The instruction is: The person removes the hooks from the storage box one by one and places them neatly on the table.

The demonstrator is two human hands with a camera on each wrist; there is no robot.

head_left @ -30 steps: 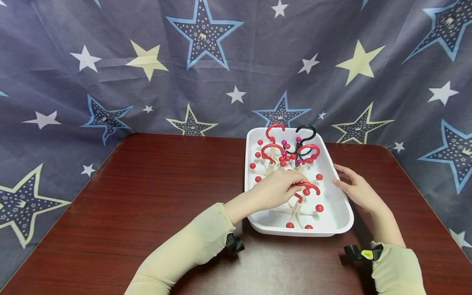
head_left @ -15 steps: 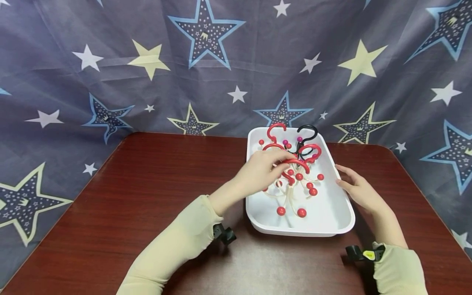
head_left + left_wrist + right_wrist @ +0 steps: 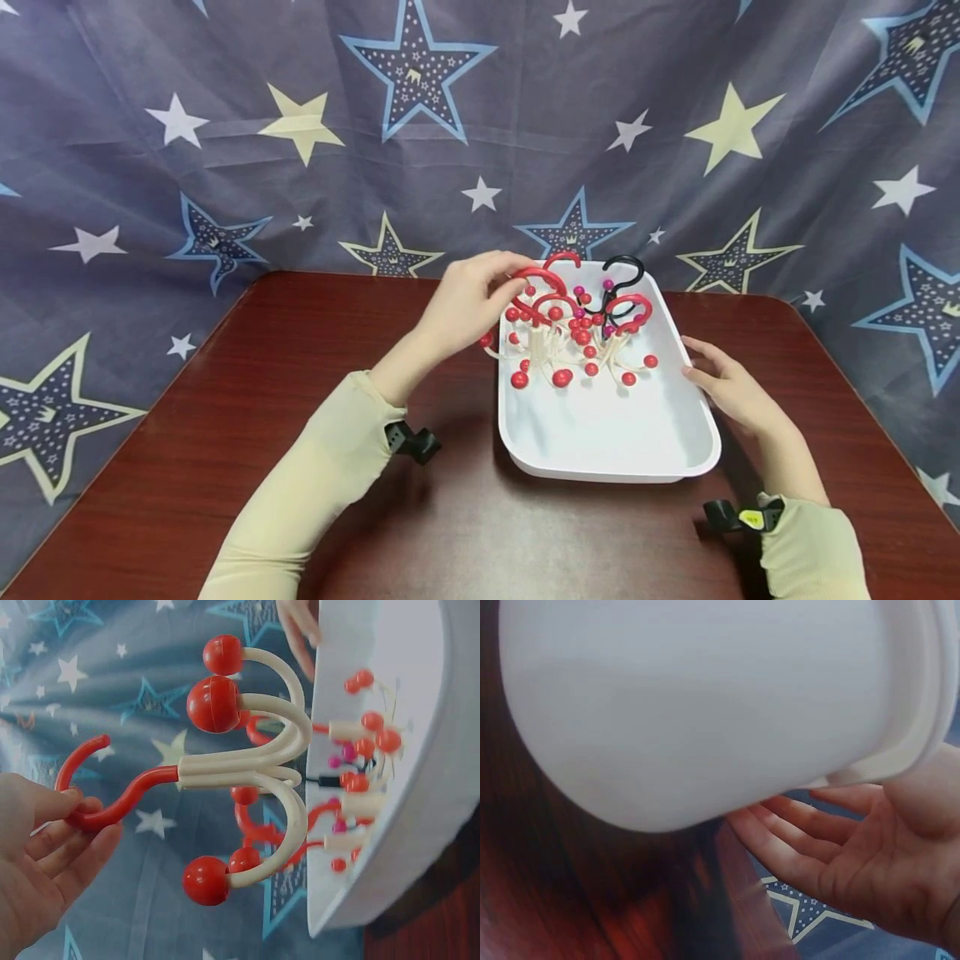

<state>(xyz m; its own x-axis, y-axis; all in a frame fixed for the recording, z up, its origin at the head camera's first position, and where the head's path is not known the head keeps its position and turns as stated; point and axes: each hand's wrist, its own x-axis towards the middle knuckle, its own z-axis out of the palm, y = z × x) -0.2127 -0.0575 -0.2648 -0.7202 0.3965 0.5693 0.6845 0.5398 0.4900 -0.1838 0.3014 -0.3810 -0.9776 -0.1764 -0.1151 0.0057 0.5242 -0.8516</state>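
Note:
My left hand (image 3: pixel 474 298) pinches the red curved top of a claw hook hanger (image 3: pixel 217 771) between thumb and fingers. Its cream prongs curl upward and end in red balls. In the head view it hangs over the left rim of a white tray (image 3: pixel 611 433), partly overlapping other hangers. Several similar hangers stand in the tray's far half, including a red-topped one (image 3: pixel 632 310) and a black one with magenta balls (image 3: pixel 626 265). My right hand (image 3: pixel 731 392) rests against the tray's right side, its fairly straight fingers (image 3: pixel 799 859) at the outer wall.
The tray stands on a dark red-brown wooden table (image 3: pixel 360 358), right of its middle. Behind the table hangs a grey-blue cloth (image 3: pixel 247 50) printed with stars. Each wrist carries a small black camera mount.
My left hand has moved left and away from me, carrying the hanger from the tray's near half to above its left rim. My right hand stays at the tray's side.

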